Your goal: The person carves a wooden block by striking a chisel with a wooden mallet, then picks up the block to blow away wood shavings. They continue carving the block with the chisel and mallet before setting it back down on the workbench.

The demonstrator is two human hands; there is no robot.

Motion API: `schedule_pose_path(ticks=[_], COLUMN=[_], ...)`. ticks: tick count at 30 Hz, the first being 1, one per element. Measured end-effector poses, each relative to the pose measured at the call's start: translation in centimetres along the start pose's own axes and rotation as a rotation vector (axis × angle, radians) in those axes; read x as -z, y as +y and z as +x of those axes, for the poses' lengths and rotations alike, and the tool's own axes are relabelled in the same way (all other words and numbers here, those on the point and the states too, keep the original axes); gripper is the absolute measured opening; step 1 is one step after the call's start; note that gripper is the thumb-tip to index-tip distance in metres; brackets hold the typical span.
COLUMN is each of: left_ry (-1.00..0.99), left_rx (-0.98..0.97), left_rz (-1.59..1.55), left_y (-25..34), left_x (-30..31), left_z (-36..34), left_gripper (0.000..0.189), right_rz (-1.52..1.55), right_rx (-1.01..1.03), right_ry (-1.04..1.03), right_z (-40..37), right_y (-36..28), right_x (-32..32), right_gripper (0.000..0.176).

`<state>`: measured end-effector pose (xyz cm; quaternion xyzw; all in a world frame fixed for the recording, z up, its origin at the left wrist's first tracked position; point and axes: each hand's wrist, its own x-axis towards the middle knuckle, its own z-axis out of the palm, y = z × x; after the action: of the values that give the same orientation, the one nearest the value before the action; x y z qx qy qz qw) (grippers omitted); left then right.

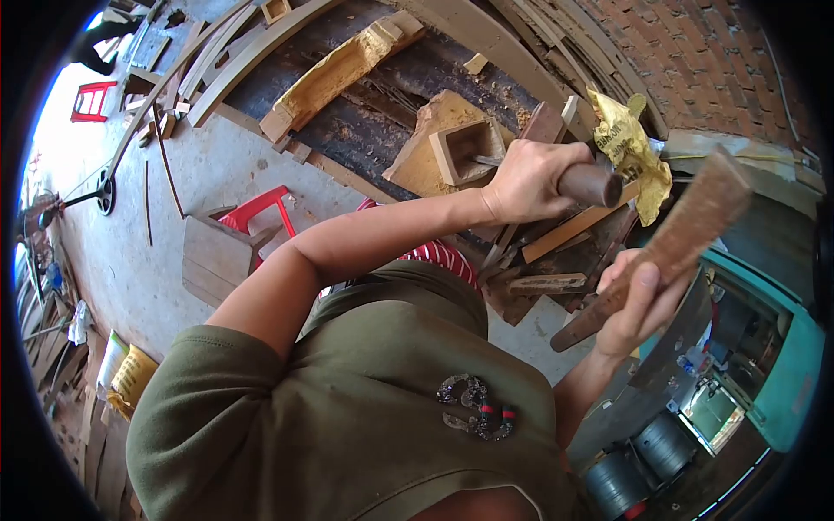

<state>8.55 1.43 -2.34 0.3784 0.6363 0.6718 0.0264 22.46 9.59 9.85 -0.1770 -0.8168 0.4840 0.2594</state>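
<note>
My left hand (534,178) is closed around the dark round handle of a chisel (591,185). The chisel's metal shank points left into the hollow of a small square wooden block (445,159); its tip is hidden inside. That block rests on a rough-edged slab of wood (415,161). To the right, my right hand (641,304) grips a flat wooden mallet (682,234), raised and slightly blurred at its wide end. The mallet is apart from the chisel handle.
Beyond the block lies a long hollowed timber (339,78) among chips on the dark bench. A crumpled yellow wrapper (630,148) sits near my left hand. On the floor are a red stool (261,214) and a wooden box (217,260). A teal-framed machine (782,373) stands right.
</note>
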Motion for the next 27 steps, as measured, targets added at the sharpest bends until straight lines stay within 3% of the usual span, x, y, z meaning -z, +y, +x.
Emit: schedule_pose_path(ticks=[9,20,24,27], left_ry=[-0.080,-0.005,-0.021,0.001], left_rx=[-0.057,-0.061,-0.036,-0.043], left_rz=[-0.072,-0.109,-0.088,-0.090], left_y=[2.2,1.7,1.5,1.5], left_x=[-0.7,-0.6,-0.6,-0.5], left_z=[-0.1,0.9,0.7,0.8], left_gripper=[0.035,0.031,0.031,0.031], right_rz=[-0.012,0.008,-0.020,0.023], right_rx=[-0.092,-0.083,-0.074,0.051], right_ry=[0.070,0.041,-0.004,0.082], right_z=[-0.5,-0.4,-0.4,0.0], right_y=[1.2,0.3,0.7,-0.4], right_x=[0.1,0.3,0.3,0.1], right_gripper=[0.064,0.060,0.059,0.064])
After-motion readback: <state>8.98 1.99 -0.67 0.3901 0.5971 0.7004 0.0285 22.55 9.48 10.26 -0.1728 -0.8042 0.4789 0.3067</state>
